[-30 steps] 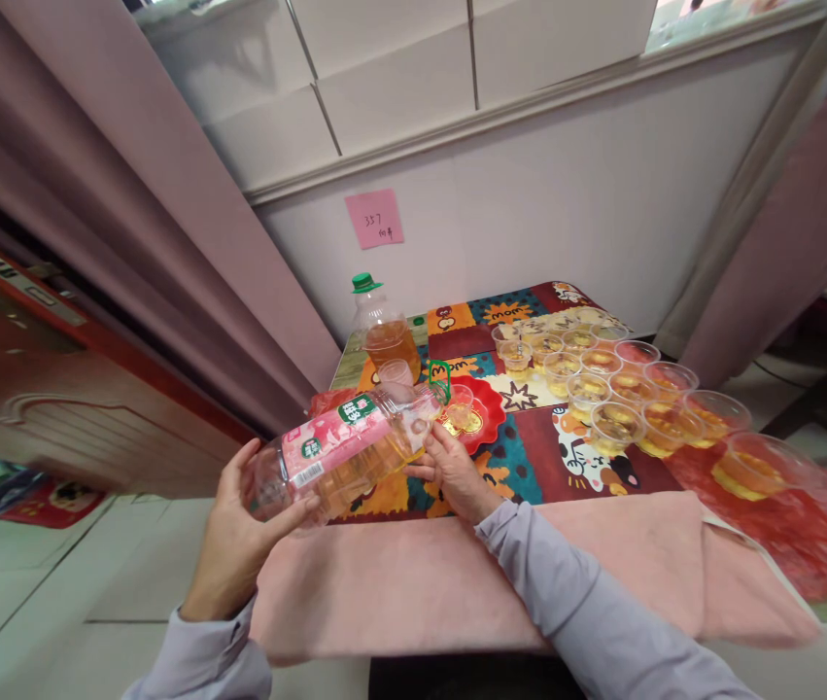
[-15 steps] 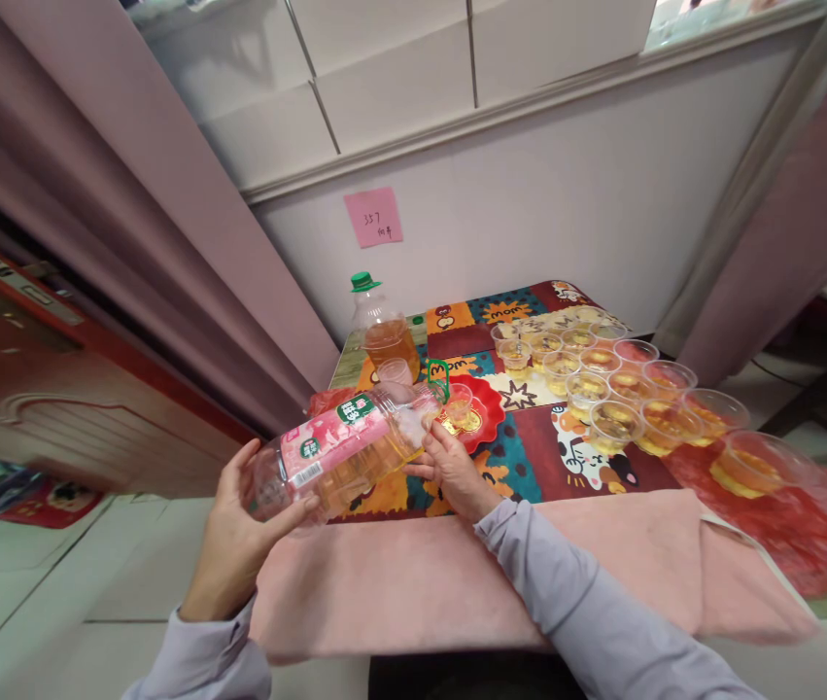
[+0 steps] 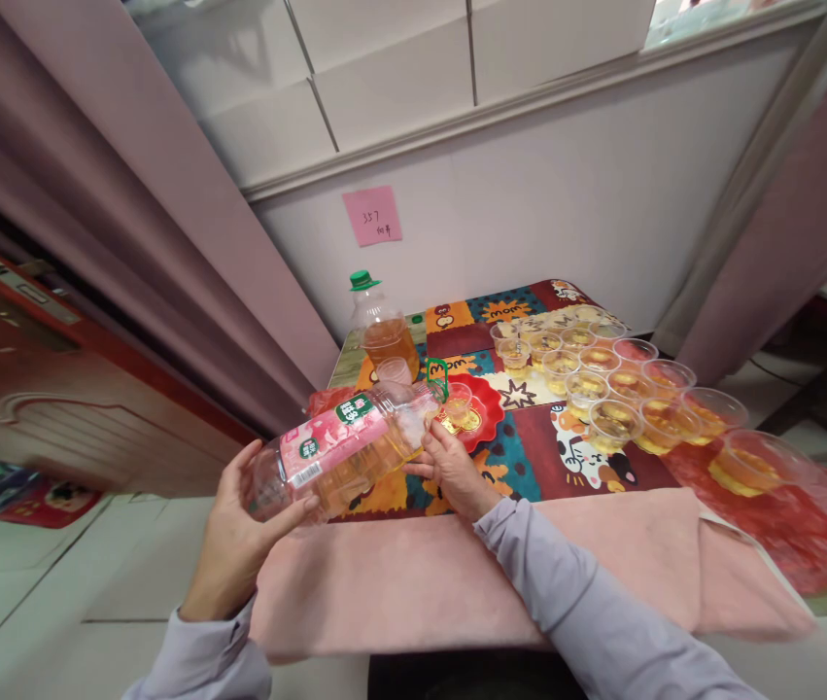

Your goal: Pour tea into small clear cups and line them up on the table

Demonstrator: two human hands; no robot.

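Note:
A large clear plastic bottle (image 3: pixel 340 442) with a pink label lies tilted between my hands, its mouth end to the right. Amber liquid has run along its lower side toward the neck. My left hand (image 3: pixel 242 530) is wrapped round the bottle's base. Near the shoulder, my right hand (image 3: pixel 449 467) grips it with thumb and fingers. The mouth, with a green ring on it, is over a small clear plastic cup (image 3: pixel 459 401). That cup stands on a red scalloped plate (image 3: pixel 487 413). Whether liquid is flowing from the mouth I cannot make out.
Several cups of yellow liquid (image 3: pixel 613 423) fill the table's right side. At the back left stands a green-capped bottle (image 3: pixel 388 335), part full, with clear stacked cups (image 3: pixel 394 374) before it. A pink cloth (image 3: pixel 457 583) covers the front edge. Red plastic film (image 3: pixel 807 525) lies right.
Both hands and the tilted bottle hold nearly the same position. The view has shifted very slightly; nothing was taken hold of or let go.

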